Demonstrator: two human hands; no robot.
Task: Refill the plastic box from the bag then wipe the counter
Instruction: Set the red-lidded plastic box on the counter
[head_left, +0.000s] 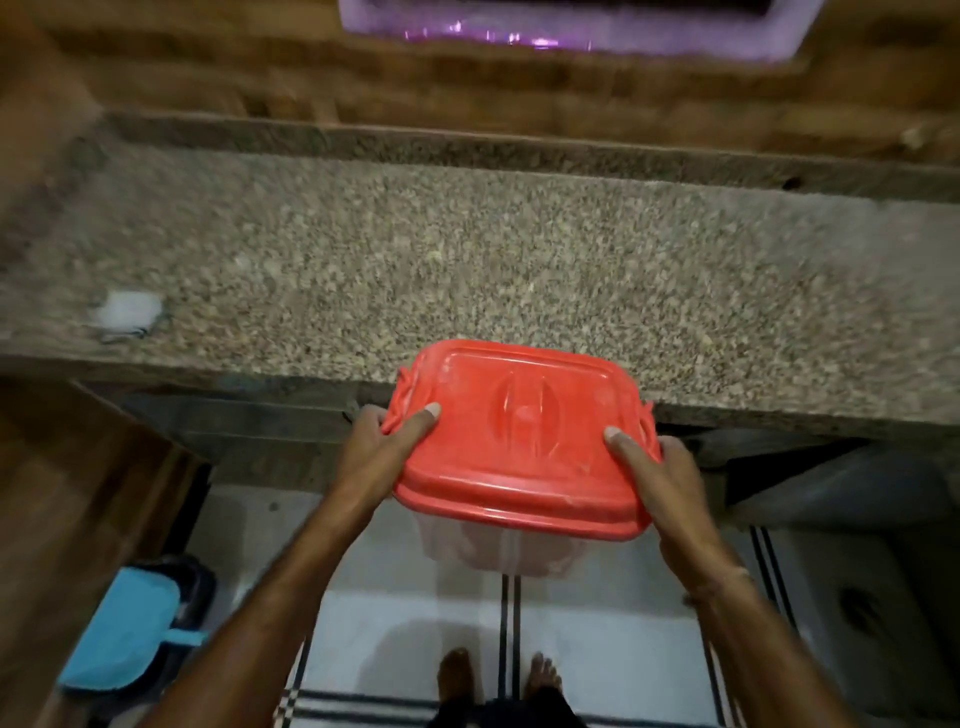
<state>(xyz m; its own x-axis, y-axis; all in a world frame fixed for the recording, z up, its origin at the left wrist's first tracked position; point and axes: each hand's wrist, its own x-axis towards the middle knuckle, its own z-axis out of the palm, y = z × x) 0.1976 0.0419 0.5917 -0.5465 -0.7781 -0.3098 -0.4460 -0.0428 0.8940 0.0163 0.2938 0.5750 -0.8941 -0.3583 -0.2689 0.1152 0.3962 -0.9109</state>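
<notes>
A clear plastic box (483, 551) with a red lid (519, 436) closed on it is held in the air at the front edge of the speckled granite counter (467, 270). My left hand (387, 447) grips its left side, thumb on the lid. On the right side my right hand (657, 467) grips it the same way. The box's far part overlaps the counter edge; whether it touches the counter is unclear. No bag is in view.
A small white crumpled thing (127, 312) lies on the counter at the left. A blue cloth (124, 629) hangs over a dark bin on the floor at lower left. A wooden wall rises behind the counter. My bare feet (498, 670) stand on white tiles.
</notes>
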